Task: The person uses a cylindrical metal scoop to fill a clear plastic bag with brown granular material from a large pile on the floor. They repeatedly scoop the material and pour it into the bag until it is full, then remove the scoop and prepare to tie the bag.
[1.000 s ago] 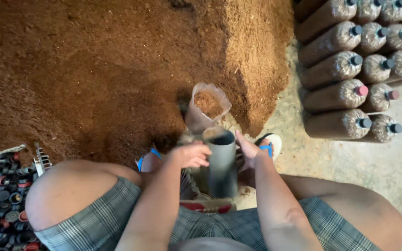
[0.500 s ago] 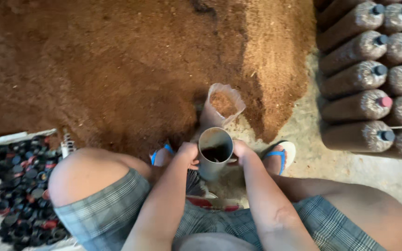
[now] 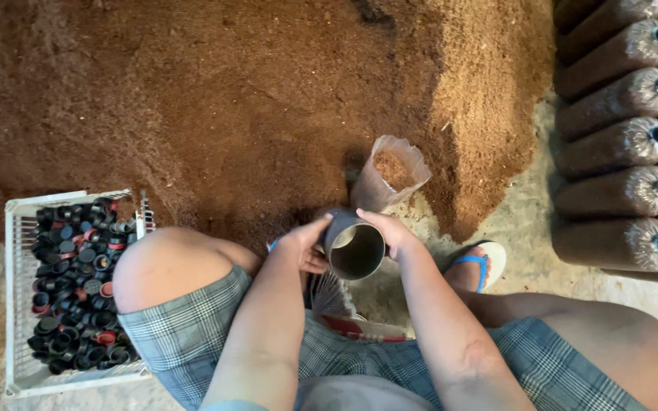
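Observation:
Both hands grip a short grey pipe section, its open end tipped toward me and looking empty inside. My left hand wraps its left side and my right hand its right side. Just beyond the pipe stands a clear plastic bag, open at the top and partly filled with brown sawdust. It sits at the foot of a large sawdust heap. My bare knees and plaid shorts frame the lower view.
A white plastic crate of black and red caps sits at my left. Filled sawdust bags with capped necks lie stacked at the right. A blue-strapped sandal shows on my right foot on the concrete floor.
The pipe has been tipped from upright so its mouth faces me, and it looks emptied. The view has shifted right, bringing the crate further into sight.

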